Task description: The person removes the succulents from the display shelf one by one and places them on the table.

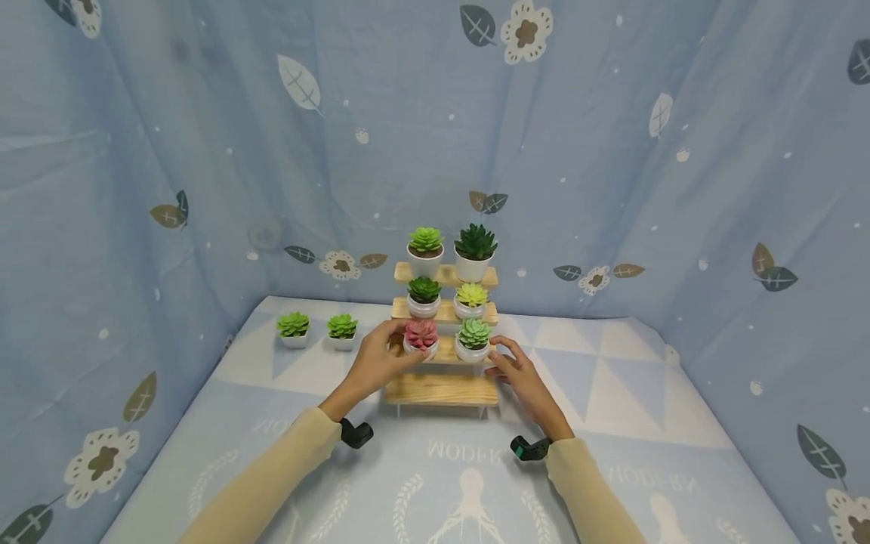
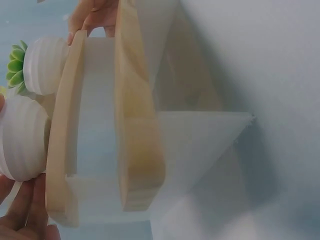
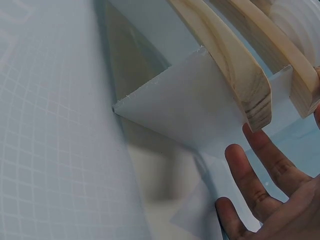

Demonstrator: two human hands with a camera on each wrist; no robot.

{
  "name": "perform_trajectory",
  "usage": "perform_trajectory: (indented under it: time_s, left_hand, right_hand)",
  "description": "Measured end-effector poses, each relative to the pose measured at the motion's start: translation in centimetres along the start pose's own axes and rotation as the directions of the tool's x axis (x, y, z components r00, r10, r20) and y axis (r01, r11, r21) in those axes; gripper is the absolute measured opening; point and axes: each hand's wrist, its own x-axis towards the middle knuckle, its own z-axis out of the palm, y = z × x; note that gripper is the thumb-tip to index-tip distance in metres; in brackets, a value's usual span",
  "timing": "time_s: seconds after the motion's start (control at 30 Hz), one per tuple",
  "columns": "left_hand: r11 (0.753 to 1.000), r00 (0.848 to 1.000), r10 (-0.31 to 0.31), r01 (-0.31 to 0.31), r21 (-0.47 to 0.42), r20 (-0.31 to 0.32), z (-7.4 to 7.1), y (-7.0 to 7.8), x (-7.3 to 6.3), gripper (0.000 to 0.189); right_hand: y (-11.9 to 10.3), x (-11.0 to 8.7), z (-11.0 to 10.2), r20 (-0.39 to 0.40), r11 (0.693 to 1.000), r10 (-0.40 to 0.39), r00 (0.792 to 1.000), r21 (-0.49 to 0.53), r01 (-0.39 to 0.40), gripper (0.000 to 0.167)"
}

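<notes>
Between hands [image 1: 377, 359] [image 1: 526, 384] | two white pots [image 1: 472, 353] [image 2: 22, 140] | red succulent [image 1: 421, 333], green succulent [image 1: 473, 332]

Pink succulent [image 1: 421, 332], blue flower-patterned curtain [image 1: 408, 159]

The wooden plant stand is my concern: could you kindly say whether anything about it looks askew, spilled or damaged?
One edge of the translucent side panel looks ragged in the right wrist view, though I cannot tell whether it is damaged. Otherwise, the potted succulents look upright and nothing appears spilled.
</notes>
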Motion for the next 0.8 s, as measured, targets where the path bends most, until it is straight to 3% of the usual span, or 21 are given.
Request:
perform_trajectory:
  time_s: [0.23, 0.6, 0.8]
  left_hand:
    - [1.0, 1.0, -0.001, 0.002, 0.028, -0.022, -0.7, 0.0, -0.3, 0.058]
    - [0.999, 0.999, -0.029, 0.03, 0.025, -0.045, -2.3, 0.0, -1.1, 0.063]
    - [1.0, 0.999, -0.015, 0.016, 0.025, -0.044, -3.0, -0.2, -1.6, 0.066]
  right_hand:
    - [2.0, 1.0, -0.3, -0.022, 1.0, -0.002, 1.0, -0.009, 0.002, 0.048]
    - [2.1, 1.1, -0.1, -0.032, 0.999, -0.036, 0.999, -0.036, 0.035, 0.052]
    - [2.2, 1.0, -0.1, -0.039, 0.999, -0.037, 0.999, -0.039, 0.036, 0.051]
